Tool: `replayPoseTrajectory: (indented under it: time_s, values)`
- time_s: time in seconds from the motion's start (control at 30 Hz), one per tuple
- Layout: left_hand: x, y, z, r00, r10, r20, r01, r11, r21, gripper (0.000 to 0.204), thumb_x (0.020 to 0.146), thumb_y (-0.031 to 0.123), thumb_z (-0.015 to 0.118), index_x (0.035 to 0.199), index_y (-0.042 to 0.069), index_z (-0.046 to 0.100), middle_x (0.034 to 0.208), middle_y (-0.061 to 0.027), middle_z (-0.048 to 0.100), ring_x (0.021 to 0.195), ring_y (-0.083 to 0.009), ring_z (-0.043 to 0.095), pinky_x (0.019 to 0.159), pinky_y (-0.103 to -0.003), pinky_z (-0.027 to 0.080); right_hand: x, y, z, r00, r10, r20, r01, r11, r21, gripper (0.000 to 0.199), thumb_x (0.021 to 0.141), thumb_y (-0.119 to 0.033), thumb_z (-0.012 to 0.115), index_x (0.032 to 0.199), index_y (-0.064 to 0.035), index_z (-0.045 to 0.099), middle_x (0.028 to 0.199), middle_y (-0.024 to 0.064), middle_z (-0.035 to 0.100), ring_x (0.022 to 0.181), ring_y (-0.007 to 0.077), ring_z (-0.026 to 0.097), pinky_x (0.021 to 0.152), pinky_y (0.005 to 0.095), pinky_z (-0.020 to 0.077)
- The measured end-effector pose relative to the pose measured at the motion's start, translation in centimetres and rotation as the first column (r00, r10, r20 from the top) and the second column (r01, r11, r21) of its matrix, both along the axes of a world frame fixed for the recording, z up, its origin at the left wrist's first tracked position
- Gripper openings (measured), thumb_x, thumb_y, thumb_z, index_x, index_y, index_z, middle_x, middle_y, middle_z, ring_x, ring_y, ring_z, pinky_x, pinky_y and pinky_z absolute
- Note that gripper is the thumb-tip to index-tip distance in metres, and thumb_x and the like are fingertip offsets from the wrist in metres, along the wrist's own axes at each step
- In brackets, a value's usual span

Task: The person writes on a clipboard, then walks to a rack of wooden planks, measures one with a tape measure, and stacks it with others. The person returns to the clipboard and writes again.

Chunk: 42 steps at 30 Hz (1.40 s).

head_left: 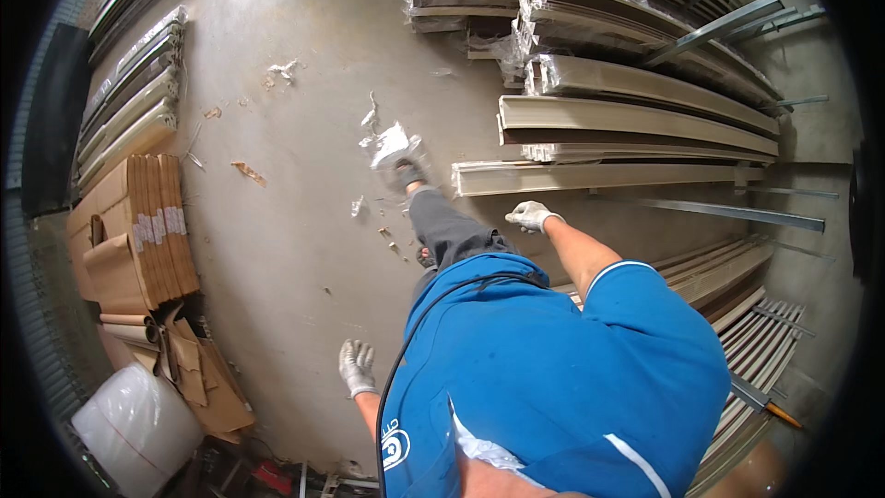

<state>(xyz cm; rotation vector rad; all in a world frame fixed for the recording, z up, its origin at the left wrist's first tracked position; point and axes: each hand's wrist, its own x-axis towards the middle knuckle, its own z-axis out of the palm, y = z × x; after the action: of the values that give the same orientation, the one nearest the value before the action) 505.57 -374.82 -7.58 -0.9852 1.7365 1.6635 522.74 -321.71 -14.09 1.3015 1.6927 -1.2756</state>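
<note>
My left hand (358,367), in a pale work glove, hangs over the concrete floor to the left of my body. Its fingers are stretched out, and nothing is in them. Further forward, my right hand (532,216) wears a similar glove. Its fingers are curled together, and I see nothing held. The nearest thing to it is the end of a long cream profile (590,177) on the right-hand rack, with a gap between them. One foot (408,172) is stretched forward beside a crumpled piece of clear plastic film (392,146) on the floor.
Long wrapped profiles (645,115) lie on metal rack arms (728,214) at the right, some arms jutting out bare. Flattened cardboard (166,231), a bubble-wrap roll (138,429) and more profiles (134,111) line the left. Scraps (249,173) litter the concrete floor (286,267).
</note>
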Motion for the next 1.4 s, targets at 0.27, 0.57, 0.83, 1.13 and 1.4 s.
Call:
replayPoseTrajectory:
  time_s: [0.27, 0.57, 0.83, 1.13, 1.4]
  values:
    - [-16.3, 7.8, -0.8, 0.977, -0.169, 0.132, 0.179, 0.981, -0.070, 0.048, 0.094, 0.025, 0.063, 0.133, 0.002, 0.048, 0.133, -0.0244, 0.050, 0.116, -0.0427, 0.055, 0.092, -0.052, 0.052, -12.8, 4.0, -1.7, 0.972, -0.119, -0.203, 0.123, 0.992, 0.008, 0.045, 0.084, -0.049, 0.066, 0.105, -0.0105, 0.072, 0.085, 0.0086, 0.072, 0.075, 0.0205, 0.067, 0.073, 0.0339, 0.0516]
    - [-38.4, 29.7, -2.3, 0.867, -0.497, 0.046, 0.498, 0.867, -0.012, 0.043, 0.095, 0.027, 0.061, 0.127, -0.001, 0.054, 0.121, -0.0201, 0.058, 0.106, -0.0358, 0.062, 0.091, -0.047, 0.053, -24.5, 21.2, -2.3, 0.889, -0.428, -0.164, 0.447, 0.889, 0.101, 0.042, 0.084, -0.049, 0.068, 0.098, -0.0096, 0.071, 0.077, 0.0060, 0.068, 0.066, 0.0181, 0.063, 0.064, 0.0340, 0.0507]
    - [-49.7, 34.9, -5.4, 0.850, -0.473, 0.230, 0.498, 0.865, -0.060, 0.030, 0.088, 0.014, 0.068, 0.113, -0.002, 0.060, 0.099, -0.0166, 0.067, 0.085, -0.0290, 0.067, 0.076, -0.042, 0.058, -38.8, 32.9, 2.4, 0.879, -0.456, -0.139, 0.476, 0.853, 0.216, 0.041, 0.082, -0.049, 0.070, 0.090, -0.0085, 0.071, 0.072, 0.0059, 0.067, 0.066, 0.0175, 0.062, 0.064, 0.0344, 0.0497]
    - [-78.7, 37.3, -3.2, 0.641, -0.761, 0.100, 0.758, 0.648, 0.077, 0.032, 0.085, 0.006, 0.068, 0.114, -0.001, 0.060, 0.096, -0.0160, 0.067, 0.077, -0.0276, 0.067, 0.069, -0.040, 0.059, -56.1, 28.9, 2.2, 0.727, -0.640, -0.248, 0.678, 0.726, 0.114, 0.039, 0.085, -0.045, 0.071, 0.096, -0.0079, 0.068, 0.074, 0.0034, 0.065, 0.062, 0.0134, 0.058, 0.059, 0.0306, 0.0477]
    - [-105.6, 52.6, -0.1, 0.699, -0.713, 0.052, 0.710, 0.684, -0.167, 0.055, 0.094, 0.046, 0.059, 0.106, -0.008, 0.062, 0.059, -0.0069, 0.052, 0.066, -0.0265, 0.065, 0.065, -0.040, 0.057, -66.2, 26.3, 4.4, 0.712, -0.695, -0.101, 0.702, 0.709, 0.064, 0.039, 0.084, -0.043, 0.072, 0.098, -0.0076, 0.067, 0.074, 0.0039, 0.063, 0.066, 0.0142, 0.056, 0.061, 0.0319, 0.0469]
